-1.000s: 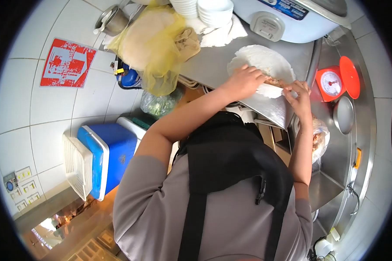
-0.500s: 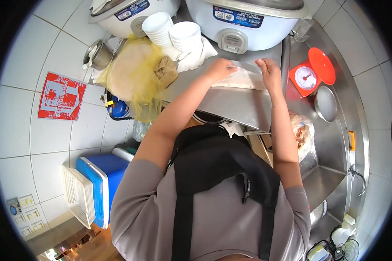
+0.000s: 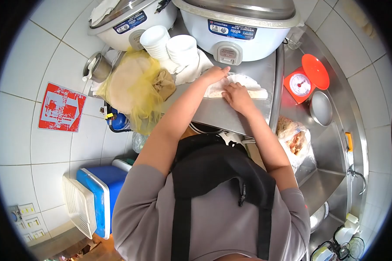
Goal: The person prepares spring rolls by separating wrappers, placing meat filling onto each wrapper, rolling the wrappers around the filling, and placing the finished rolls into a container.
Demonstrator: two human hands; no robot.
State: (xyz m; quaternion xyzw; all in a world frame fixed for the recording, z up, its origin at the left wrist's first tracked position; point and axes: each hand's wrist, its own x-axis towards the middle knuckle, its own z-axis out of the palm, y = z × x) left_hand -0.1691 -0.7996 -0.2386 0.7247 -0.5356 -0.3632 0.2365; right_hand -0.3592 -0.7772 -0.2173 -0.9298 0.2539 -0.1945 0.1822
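A thin white wrapper [image 3: 248, 83], folded into a long flat shape with a thicker roll along its near side, lies on the steel tabletop before me. My left hand [image 3: 215, 75] is at the wrapper's far left edge with its fingertips together on it; the other fingers are partly hidden. Across the middle of the wrapper rests my right hand [image 3: 238, 96], palm down, fingers apart and pressing on the near roll. What may be inside the roll is hidden.
Two rice cookers, the larger one [image 3: 248, 37] straight ahead, stand behind. Stacked white bowls [image 3: 182, 48] and a yellow plastic bag [image 3: 141, 95] are at left. A red kitchen scale [image 3: 299, 84], metal bowl [image 3: 321, 108] and bagged food [image 3: 295, 141] are at right near the sink.
My right hand has let go of the far right part of the sheet and moved left and nearer, onto the wrapper. The raised sheet now lies folded down. My left hand has hardly moved.
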